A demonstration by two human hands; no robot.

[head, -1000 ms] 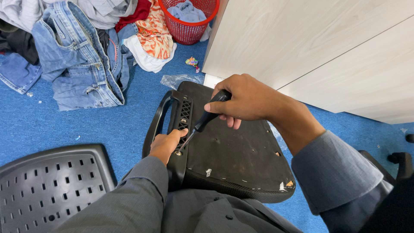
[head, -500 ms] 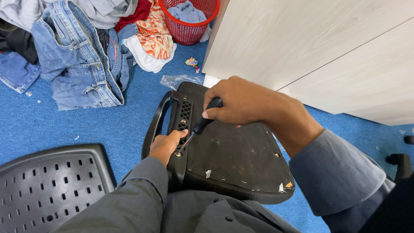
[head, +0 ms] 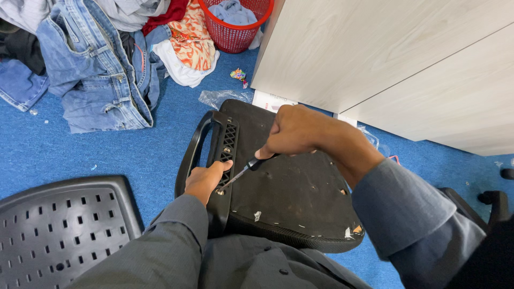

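So in the middle of the frame there's a black chair seat (head: 289, 198) flipped bottom-up, resting against the person's lap. The underside is a flat, dull board with scuffs, a few little holes and white flecks along the lower edge, and a woven fabric lip wraps round the bottom rim. One curved black plastic armrest (head: 194, 152) loops off its left side, next to a bracket with a diamond lattice pattern.

The right hand (head: 297, 131), center frame, is closed in a fist around the dark handle of a screwdriver (head: 243, 172). The thin metal shaft angles down-left to a screw on the bracket. Most of the handle is buried in the fist, so I can't tell its shape. The left hand (head: 205, 179), just lower left of that, is curled against the bracket edge right beside the tip, thumb pointing at the shaft; the fingers are tucked out of sight, so how hard it's gripping I can't say. Both sleeves are smooth grey cloth.

Lower left corner: one black plastic chair back (head: 59, 230) with rows of small square holes, cut off by the frame. Floor is blue short-pile carpet (head: 134, 155). Upper left has a heap of clothes, at least two pairs of faded jeans (head: 96, 69) plus white, red and orange patterned pieces. One red mesh basket (head: 235, 24) at top center, partly cropped. The pale wood-grain cabinet (head: 396, 59) fills the upper right. There's crinkly clear plastic (head: 217, 97) on the carpet above the seat.
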